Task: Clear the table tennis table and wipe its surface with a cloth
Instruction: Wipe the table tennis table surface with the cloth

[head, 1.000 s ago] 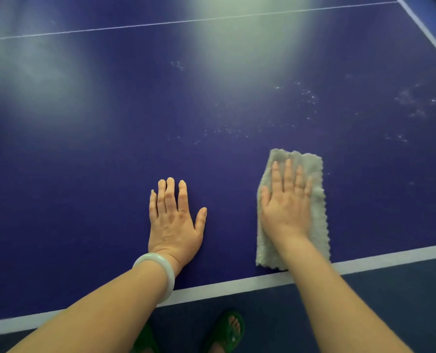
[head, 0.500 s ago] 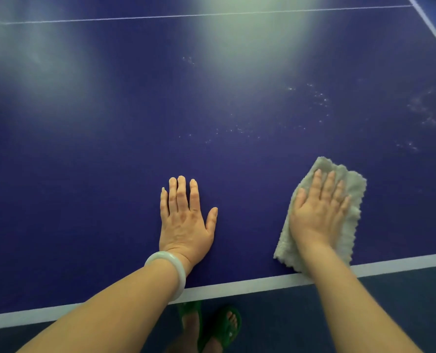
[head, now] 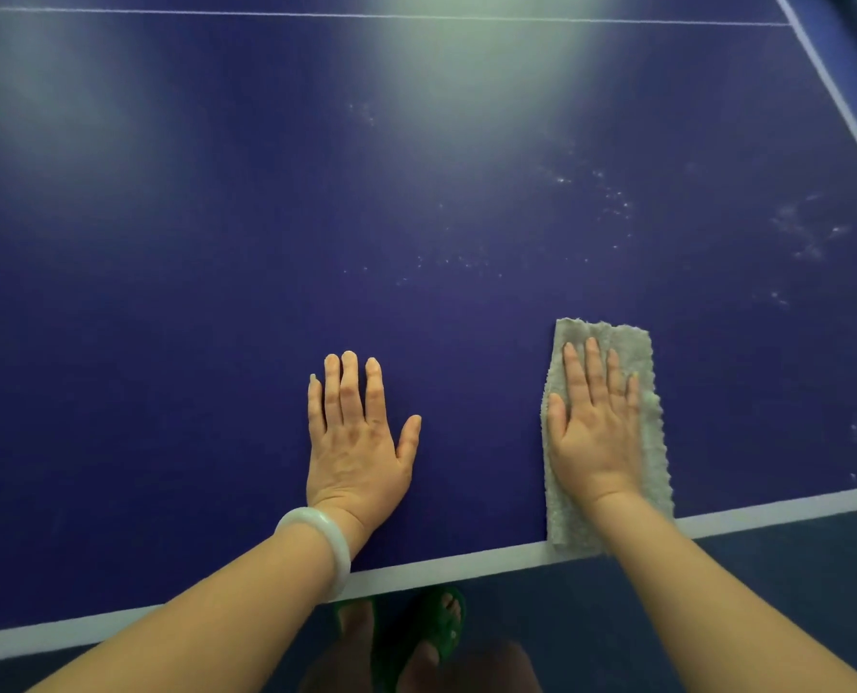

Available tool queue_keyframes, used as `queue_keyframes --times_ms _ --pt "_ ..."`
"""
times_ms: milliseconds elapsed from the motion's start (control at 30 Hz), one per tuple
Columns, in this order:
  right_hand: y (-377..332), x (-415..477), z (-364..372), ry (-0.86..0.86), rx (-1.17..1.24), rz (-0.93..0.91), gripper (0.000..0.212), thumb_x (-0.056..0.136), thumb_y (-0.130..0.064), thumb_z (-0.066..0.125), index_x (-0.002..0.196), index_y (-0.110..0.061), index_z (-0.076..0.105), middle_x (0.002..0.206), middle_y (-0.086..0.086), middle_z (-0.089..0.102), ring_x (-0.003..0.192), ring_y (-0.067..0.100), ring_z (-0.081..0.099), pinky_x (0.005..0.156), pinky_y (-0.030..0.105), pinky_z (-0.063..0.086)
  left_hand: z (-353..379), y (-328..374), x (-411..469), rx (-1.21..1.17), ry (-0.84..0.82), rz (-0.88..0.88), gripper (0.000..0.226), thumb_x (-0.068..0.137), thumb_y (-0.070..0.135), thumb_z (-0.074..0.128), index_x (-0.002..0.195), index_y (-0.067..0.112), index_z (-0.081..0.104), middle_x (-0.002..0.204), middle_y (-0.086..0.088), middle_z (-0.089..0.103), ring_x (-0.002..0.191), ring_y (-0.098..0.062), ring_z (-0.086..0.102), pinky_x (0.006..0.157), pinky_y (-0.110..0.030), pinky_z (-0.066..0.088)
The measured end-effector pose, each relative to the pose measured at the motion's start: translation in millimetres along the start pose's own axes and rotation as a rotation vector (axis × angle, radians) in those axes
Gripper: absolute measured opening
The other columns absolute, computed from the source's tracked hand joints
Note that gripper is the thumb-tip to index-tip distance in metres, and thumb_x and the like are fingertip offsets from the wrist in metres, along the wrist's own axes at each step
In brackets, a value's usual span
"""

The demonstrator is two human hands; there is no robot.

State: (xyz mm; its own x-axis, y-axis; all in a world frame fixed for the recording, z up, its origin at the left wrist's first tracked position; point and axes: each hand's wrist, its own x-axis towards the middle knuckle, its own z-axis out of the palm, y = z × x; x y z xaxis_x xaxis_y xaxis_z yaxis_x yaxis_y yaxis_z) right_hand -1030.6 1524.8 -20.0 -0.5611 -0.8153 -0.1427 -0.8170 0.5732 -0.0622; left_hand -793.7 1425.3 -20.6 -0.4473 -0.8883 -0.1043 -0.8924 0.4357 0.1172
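Sliding back toward our left since half a second ago, the grey cloth is now lying straight rather than slanted, its long side running away from us. We are pressing our right hand flat on it, fingers straight and close together. The palm is covering the cloth's middle, while the far end and right edge are showing around the hand. The cloth's near end is lying over the white edge line of the blue table tennis table. Our left hand is resting palm down on the bare surface, well apart from the cloth, fingers straight, thumb spread, holding nothing; it is staying where it was. A pale bangle is sitting on that wrist. Pale dust specks are showing on the surface beyond the cloth and to its right. Below the table's edge, our feet are standing in green sandals.
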Motion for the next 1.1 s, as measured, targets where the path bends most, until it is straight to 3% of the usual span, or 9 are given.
queue_keyframes --times_ms 200,333,400,500,733,800,900,967,1100 --pt "0 5 -2 0.004 0.006 0.016 0.066 0.097 -0.046 0.008 0.159 -0.024 0.002 0.167 -0.002 -0.007 0.153 0.02 -0.011 0.124 0.048 -0.002 -7 16 0 0.021 0.025 -0.024 0.071 0.097 0.047 0.037 0.15 0.0 0.029 0.156 -0.024 0.022 0.149 -0.04 0.014 0.12 -0.058 0.017" --pt "-2 5 -3 0.0 0.027 0.001 0.066 0.097 -0.044 0.009 0.159 -0.023 0.0 0.167 0.0 -0.008 0.153 0.022 -0.011 0.124 0.049 -0.002 -9 85 0 -0.044 0.05 0.167 0.065 0.097 0.041 0.028 0.149 0.002 0.035 0.156 -0.02 0.03 0.148 -0.036 0.022 0.119 -0.054 0.024" --pt "-1 7 -3 0.005 0.035 -0.021 0.066 0.098 -0.043 0.011 0.159 -0.022 0.001 0.167 0.002 -0.007 0.153 0.023 -0.01 0.124 0.05 -0.001 -3 120 3 -0.088 0.026 0.11 0.062 0.097 0.038 0.025 0.147 0.003 0.039 0.154 -0.018 0.036 0.146 -0.034 0.028 0.119 -0.051 0.027" --pt "16 2 -3 0.018 0.051 -0.17 0.064 0.099 -0.041 0.019 0.159 -0.02 0.01 0.167 0.004 0.002 0.154 0.024 -0.003 0.123 0.049 0.002 7 147 1 -0.084 -0.002 -0.02 0.065 0.099 0.039 0.02 0.152 0.003 0.03 0.159 -0.017 0.026 0.15 -0.032 0.02 0.121 -0.051 0.021" --pt "142 2 -16 -0.024 -0.085 -0.635 0.063 0.1 -0.041 0.028 0.159 -0.022 0.017 0.167 0.0 0.009 0.154 0.02 0.003 0.122 0.047 0.009 13 156 -1 0.035 -0.008 -0.072 0.077 0.097 0.056 0.012 0.156 0.006 0.016 0.163 -0.013 0.014 0.152 -0.029 0.007 0.122 -0.051 0.013" --pt "162 33 -21 -0.036 -0.096 -0.559 0.063 0.099 -0.042 0.02 0.159 -0.024 0.013 0.167 -0.001 0.006 0.154 0.018 -0.001 0.123 0.046 0.006 15 157 0 0.047 -0.019 -0.083 0.077 0.097 0.056 0.011 0.156 0.006 0.017 0.163 -0.013 0.015 0.152 -0.029 0.007 0.122 -0.052 0.014" --pt "141 58 -21 -0.029 -0.022 -0.127 0.066 0.096 -0.043 0.002 0.158 -0.024 -0.003 0.166 -0.001 -0.01 0.153 0.02 -0.013 0.123 0.046 -0.006 15 157 0 0.065 -0.013 -0.096 0.076 0.097 0.055 0.013 0.155 0.006 0.019 0.162 -0.013 0.016 0.152 -0.029 0.01 0.122 -0.052 0.015" --pt "108 50 -17 -0.005 0.019 -0.024 0.066 0.096 -0.041 0.0 0.158 -0.02 -0.005 0.166 0.004 -0.012 0.153 0.025 -0.013 0.123 0.049 -0.007 15 157 0 0.065 -0.011 -0.094 0.076 0.097 0.055 0.013 0.155 0.006 0.018 0.162 -0.013 0.017 0.152 -0.029 0.01 0.122 -0.051 0.015" --pt "103 -4 -13 -0.026 0.004 -0.439 0.062 0.101 -0.04 0.016 0.159 -0.019 0.01 0.167 0.004 0.0 0.154 0.023 -0.004 0.123 0.049 0.003 16 157 -1 0.053 0.002 -0.088 0.075 0.097 0.054 0.013 0.155 0.006 0.018 0.163 -0.013 0.016 0.152 -0.028 0.009 0.123 -0.051 0.014"
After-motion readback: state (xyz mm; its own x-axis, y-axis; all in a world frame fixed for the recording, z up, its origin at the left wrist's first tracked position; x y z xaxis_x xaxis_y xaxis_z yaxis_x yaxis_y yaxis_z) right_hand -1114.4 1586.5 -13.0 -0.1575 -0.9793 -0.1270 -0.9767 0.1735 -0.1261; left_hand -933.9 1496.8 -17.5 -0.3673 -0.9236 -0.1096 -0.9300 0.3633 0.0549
